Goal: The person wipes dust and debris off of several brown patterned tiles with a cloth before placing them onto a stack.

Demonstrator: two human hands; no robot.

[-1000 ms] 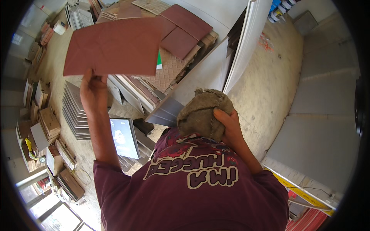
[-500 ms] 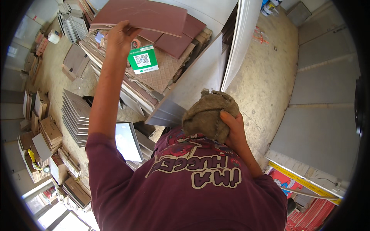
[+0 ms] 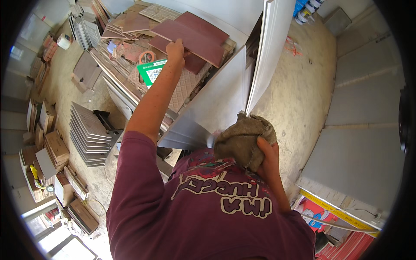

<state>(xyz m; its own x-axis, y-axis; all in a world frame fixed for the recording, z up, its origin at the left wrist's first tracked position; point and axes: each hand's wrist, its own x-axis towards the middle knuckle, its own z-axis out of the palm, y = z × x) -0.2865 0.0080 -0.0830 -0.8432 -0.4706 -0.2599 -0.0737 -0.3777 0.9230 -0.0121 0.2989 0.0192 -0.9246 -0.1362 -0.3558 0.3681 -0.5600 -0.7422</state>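
Note:
My left hand reaches forward with its fingers closed on the near edge of a flat reddish-brown tile. That tile overlaps more reddish-brown tiles on a cluttered stack. Below my hand, a green and white card with a square code is partly covered by my forearm. Near it lies an orange tape roll. Close to my chest, my right hand grips a bunched, dirty grey-brown cloth, thumb on the outside; its other fingers are mostly hidden.
Large pale panels lean upright between me and the stack, with a taller white panel beside them. Left of me stands a row of grey slabs. Boxes line the left wall, and blue and white buckets stand at the far right.
My left hand has moved right with the reddish-brown tile, which has shifted right and uncovered more of the stack's left side. The cloth in my right hand sits slightly farther right.

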